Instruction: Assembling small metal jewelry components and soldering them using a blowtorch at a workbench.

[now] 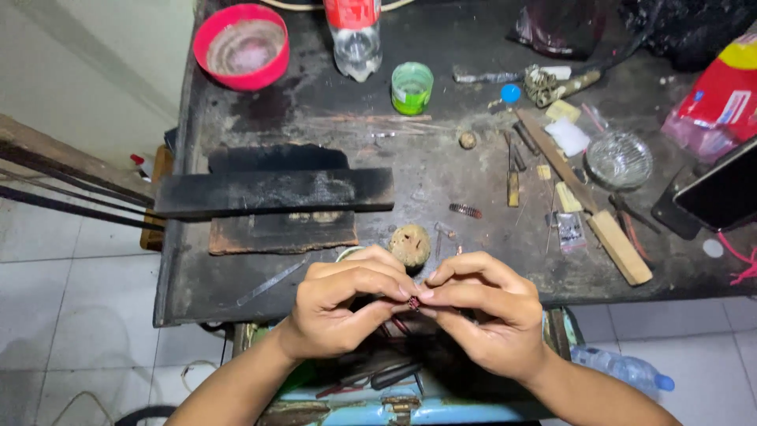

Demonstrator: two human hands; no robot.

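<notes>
My left hand [347, 304] and my right hand [485, 312] meet at the front edge of the dark workbench [441, 181]. Together their fingertips pinch a tiny reddish piece [414, 303] between them. Both hands have curled fingers. A round tan lump [410, 244] sits on the bench just beyond the left fingers. A small reddish coil [465, 211] lies a little farther back.
A charred black plank [276, 192] lies on the bench's left over a brown board [282, 233]. At the back stand a red bowl [242, 46], a plastic bottle [356, 39] and a green cup [412, 87]. Tools, a wooden stick [587, 209], a glass dish [619, 159] and a phone [721, 189] crowd the right.
</notes>
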